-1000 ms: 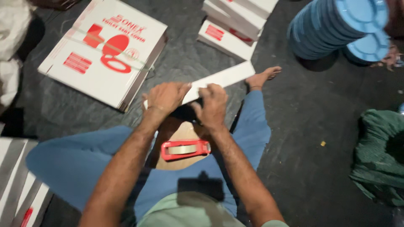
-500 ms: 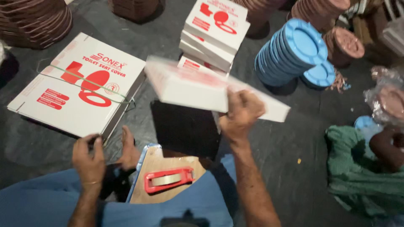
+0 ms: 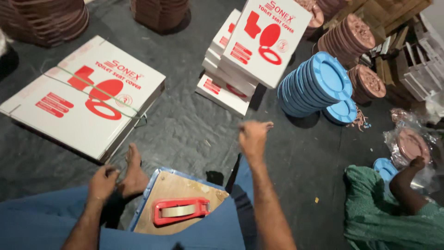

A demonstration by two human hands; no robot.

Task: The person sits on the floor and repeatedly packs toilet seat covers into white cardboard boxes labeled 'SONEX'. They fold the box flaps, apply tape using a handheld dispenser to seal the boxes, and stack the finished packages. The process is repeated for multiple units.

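My right hand hovers over the dark floor with nothing in it, fingers loosely bent and blurred. Beyond it a flat white carton with red print lies tilted atop a stack of like cartons; I cannot tell if it rests there. My left hand is curled beside my bare foot, touching it and holding nothing. In my lap lies a wooden board with a blue edge, and on it a red tape dispenser.
A bigger strapped white carton lies at the left. Tilted stacks of blue discs and brown discs stand at the right. Another person's arm and green garment are at the lower right.
My right hand let go of the white carton, which now sits on the far stack, and has drawn back. My left hand dropped to my foot.
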